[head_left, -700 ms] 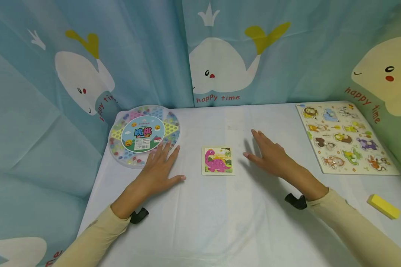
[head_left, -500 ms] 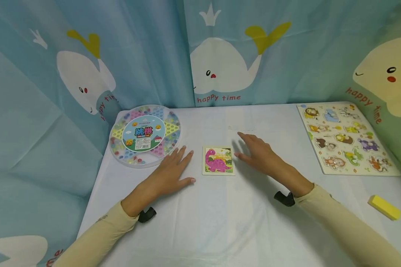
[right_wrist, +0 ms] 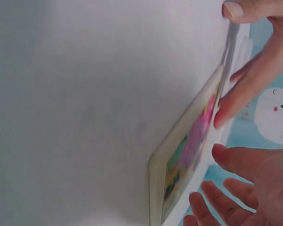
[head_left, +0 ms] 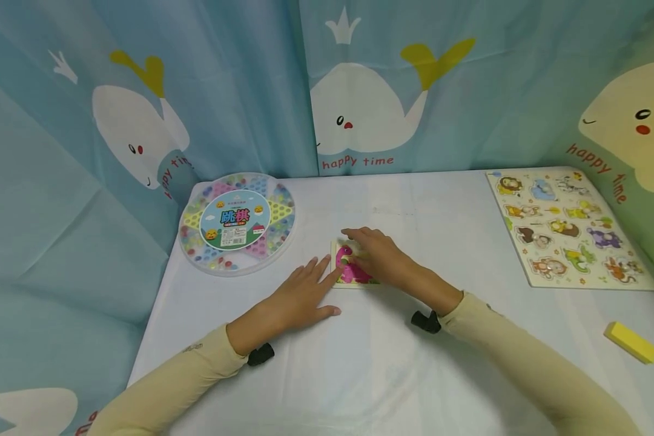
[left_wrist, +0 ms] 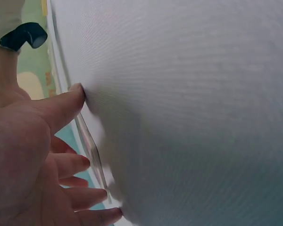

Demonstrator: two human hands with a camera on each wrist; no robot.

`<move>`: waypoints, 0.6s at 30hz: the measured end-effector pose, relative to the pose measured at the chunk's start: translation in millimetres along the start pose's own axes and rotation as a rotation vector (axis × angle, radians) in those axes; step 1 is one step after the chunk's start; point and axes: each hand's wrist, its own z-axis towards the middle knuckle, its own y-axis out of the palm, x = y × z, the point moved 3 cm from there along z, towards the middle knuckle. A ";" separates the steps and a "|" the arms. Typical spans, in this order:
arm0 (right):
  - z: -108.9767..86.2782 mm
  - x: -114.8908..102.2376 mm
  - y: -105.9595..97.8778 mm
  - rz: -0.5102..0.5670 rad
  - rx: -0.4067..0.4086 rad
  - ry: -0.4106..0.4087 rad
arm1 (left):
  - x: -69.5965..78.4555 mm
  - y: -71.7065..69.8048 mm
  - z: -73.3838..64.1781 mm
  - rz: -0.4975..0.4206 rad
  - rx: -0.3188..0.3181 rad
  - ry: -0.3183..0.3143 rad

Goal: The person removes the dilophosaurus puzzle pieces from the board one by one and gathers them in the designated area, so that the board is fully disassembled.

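Note:
A small square dinosaur puzzle (head_left: pixel 354 277) in a pale frame lies flat on the white table, partly covered by the hands in the head view. My left hand (head_left: pixel 300 298) is beside its left edge, fingers spread and straight, the index fingertip right at the frame. My right hand (head_left: pixel 384 260) reaches over the puzzle from the right, its fingers loosely extended above the picture. In the right wrist view the puzzle (right_wrist: pixel 188 146) shows edge-on, with the right hand's thumb and fingers apart over it. Neither hand grips anything.
A round Chinese checkers box (head_left: pixel 235 221) with coloured marbles stands at the back left. An animal peg puzzle board (head_left: pixel 567 227) lies at the back right, with a yellow block (head_left: pixel 631 342) in front of it. A blue whale-print curtain (head_left: pixel 360 109) hangs behind the table.
Both hands have moved inward to the dinosaur puzzle, the left one rightward from the checkers box and the right one leftward over the picture. The puzzle has stayed in place.

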 end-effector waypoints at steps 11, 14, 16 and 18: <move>5.5 -5.6 9.9 -0.112 -0.016 -0.060 | 1.6 -0.6 -0.6 0.016 -0.005 -0.006; 5.5 -5.7 10.7 -0.133 -0.015 -0.057 | 1.5 -0.6 0.1 0.015 -0.009 -0.007; 5.6 -6.4 11.3 -0.147 -0.003 -0.071 | 1.5 -0.9 0.5 0.013 -0.016 -0.013; 5.5 -7.6 12.0 -0.157 0.012 -0.088 | 1.2 -1.1 0.5 0.008 -0.022 -0.018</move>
